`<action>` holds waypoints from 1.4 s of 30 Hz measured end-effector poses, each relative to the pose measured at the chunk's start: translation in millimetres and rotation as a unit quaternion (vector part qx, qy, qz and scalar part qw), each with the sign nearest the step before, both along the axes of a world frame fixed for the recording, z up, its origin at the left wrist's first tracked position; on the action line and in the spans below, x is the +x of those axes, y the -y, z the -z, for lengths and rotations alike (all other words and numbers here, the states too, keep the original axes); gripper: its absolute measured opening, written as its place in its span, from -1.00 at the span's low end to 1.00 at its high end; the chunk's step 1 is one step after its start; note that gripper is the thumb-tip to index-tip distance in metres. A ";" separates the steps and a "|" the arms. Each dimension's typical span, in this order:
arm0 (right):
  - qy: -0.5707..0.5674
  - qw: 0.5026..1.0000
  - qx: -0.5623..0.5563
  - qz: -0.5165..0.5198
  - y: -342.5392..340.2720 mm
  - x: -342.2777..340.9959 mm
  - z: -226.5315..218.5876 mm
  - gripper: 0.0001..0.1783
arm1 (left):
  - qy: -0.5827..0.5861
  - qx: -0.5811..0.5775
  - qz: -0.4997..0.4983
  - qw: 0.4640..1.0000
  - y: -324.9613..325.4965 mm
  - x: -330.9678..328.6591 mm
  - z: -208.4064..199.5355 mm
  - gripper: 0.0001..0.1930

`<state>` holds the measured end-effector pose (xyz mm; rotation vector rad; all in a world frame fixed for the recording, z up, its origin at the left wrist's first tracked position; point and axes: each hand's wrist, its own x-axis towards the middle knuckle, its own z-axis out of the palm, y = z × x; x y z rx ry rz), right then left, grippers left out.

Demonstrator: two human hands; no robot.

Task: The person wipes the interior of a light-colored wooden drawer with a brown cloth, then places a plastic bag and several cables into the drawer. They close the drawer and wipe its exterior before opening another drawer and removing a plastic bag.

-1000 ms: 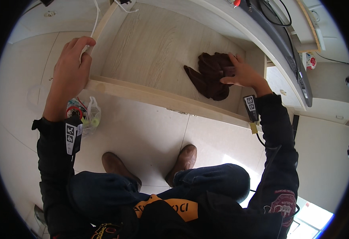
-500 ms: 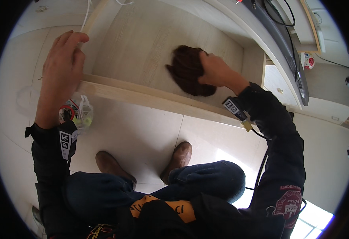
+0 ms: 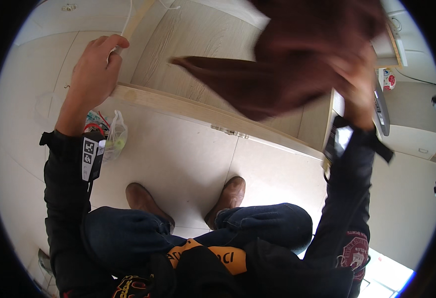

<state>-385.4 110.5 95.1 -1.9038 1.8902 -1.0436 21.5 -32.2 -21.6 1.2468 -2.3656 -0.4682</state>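
A dark brown cloth (image 3: pixel 297 74) hangs spread and blurred above the open wooden drawer (image 3: pixel 188 35), covering much of its right side. My right hand (image 3: pixel 354 79) grips the cloth by its right part; the fingers are smeared and partly hidden. One corner of the cloth points out to the left. At the drawer's front left corner, my left hand (image 3: pixel 96 69) has its fingers curled. A thin white cord (image 3: pixel 127 20) runs down to those fingers, and a bit of white shows between thumb and forefinger.
A clear plastic bag (image 3: pixel 116 134) with small things in it sits on the floor below my left hand. Metal hardware (image 3: pixel 228 131) shows along the drawer's front edge (image 3: pixel 198 107). My brown shoes (image 3: pixel 228 198) stand on the tiles. A dark curved-edged device (image 3: pixel 381 111) is at right.
My right hand has lifted the brown cloth off the drawer bottom, up and to the right, and it has fallen open from a bunch. My left hand stays by the drawer corner.
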 end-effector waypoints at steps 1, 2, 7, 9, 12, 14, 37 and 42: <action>-0.048 0.997 0.006 0.062 -34.2 -24.7 -20.9 -0.45 | -0.004 0.007 -0.005 1.000 -0.5 0.1 0.1 -0.71; -0.096 0.988 0.016 0.121 -71.9 -47.7 -40.5 -0.46 | -0.010 -0.001 0.000 1.000 -1.1 0.0 0.7 -0.71; -0.171 0.918 0.163 0.320 -234.2 -114.8 -100.0 -0.50 | -0.008 -0.009 0.002 1.000 -3.3 0.3 2.4 -0.72; -0.149 0.877 0.291 0.351 -268.1 -121.3 -99.1 -0.52 | -0.011 0.000 -0.001 1.000 -2.4 0.0 3.3 -0.72; -0.372 0.840 0.250 0.305 -294.6 -117.2 -82.5 -0.43 | -0.010 -0.012 0.016 1.000 -1.5 -0.2 4.1 -0.73; -0.277 0.876 0.187 0.349 -294.5 -112.9 -77.3 -0.44 | -0.003 -0.026 0.020 0.999 -0.9 0.6 3.2 -0.73; -0.386 0.828 0.203 -0.353 128.6 150.1 144.8 -0.06 | -0.013 -0.020 -0.001 1.000 -6.2 -2.7 -2.7 -0.75; -0.276 0.818 0.253 -0.437 120.0 99.8 149.3 -0.16 | -0.007 -0.014 0.013 1.000 -4.3 -0.8 -2.8 -0.75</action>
